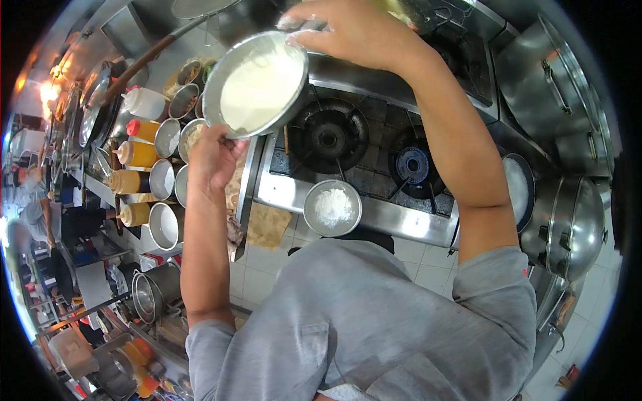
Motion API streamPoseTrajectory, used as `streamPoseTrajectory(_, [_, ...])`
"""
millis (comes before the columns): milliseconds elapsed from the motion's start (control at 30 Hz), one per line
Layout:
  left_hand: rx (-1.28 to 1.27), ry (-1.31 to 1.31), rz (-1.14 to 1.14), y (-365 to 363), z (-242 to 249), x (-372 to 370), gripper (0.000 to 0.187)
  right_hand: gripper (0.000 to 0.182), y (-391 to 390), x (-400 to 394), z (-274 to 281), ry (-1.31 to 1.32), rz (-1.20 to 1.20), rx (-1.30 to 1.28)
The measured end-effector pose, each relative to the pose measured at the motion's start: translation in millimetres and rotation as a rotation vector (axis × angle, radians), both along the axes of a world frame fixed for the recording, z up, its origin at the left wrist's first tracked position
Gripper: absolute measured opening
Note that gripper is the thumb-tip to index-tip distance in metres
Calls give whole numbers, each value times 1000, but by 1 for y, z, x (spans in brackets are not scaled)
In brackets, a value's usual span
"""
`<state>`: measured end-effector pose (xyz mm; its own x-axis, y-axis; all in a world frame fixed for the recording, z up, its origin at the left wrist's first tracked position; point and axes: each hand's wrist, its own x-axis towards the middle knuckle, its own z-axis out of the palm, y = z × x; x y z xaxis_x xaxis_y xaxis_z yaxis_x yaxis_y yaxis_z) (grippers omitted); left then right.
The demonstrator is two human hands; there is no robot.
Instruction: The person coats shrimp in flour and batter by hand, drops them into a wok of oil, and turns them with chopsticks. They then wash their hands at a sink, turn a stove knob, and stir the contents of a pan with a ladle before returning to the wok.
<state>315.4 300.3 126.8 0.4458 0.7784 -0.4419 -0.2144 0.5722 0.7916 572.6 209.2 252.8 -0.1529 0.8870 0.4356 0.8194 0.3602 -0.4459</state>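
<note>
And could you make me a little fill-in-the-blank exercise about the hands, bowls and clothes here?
1. The left hand grips a large bowl made of ____.
2. Pale residue marks the fingertips of the ____ hand.
3. The powder in the small bowl is coloured ____.
4. The wearer's sleeves are ____.

Missing words: metal; right; white; grey.

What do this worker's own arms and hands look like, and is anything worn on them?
Loose grey short sleeves cover the upper arms: the left sleeve and the right sleeve, which has a small red mark near its hem. The forearms are bare. Neither the left hand nor the right hand wears a glove; white residue coats the right fingertips.
</note>
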Motion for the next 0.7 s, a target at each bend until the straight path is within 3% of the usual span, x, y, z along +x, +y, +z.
streamPoseTrajectory(167, [39,11,27,7,14,7,23,22,2,0,-1,-99,-31,-55])
streamPoseTrajectory(300, [69,9,35,2,17,11,21,33,14,6,-32,-71,-44,90])
streamPoseTrajectory(400, [54,-26,-19,3,3,7,22,30,18,1,-36,-100,-49,-31])
streamPoseTrajectory(467, [27,-28,30,-1,-4,13,35,30,19,-6,-45,-5,20,-88])
streamPoseTrajectory(533, [31,8,-38,-5,-7,18,40,34,26,-16,-63,-87,41,-215])
streamPoseTrajectory(600, [37,5,-81,-11,-10,22,42,44,34,-27,-72,-329,-12,-467])
streamPoseTrajectory(700, [36,65,-110,-24,-3,36,43,67,43,-30,-93,-496,-111,-644])
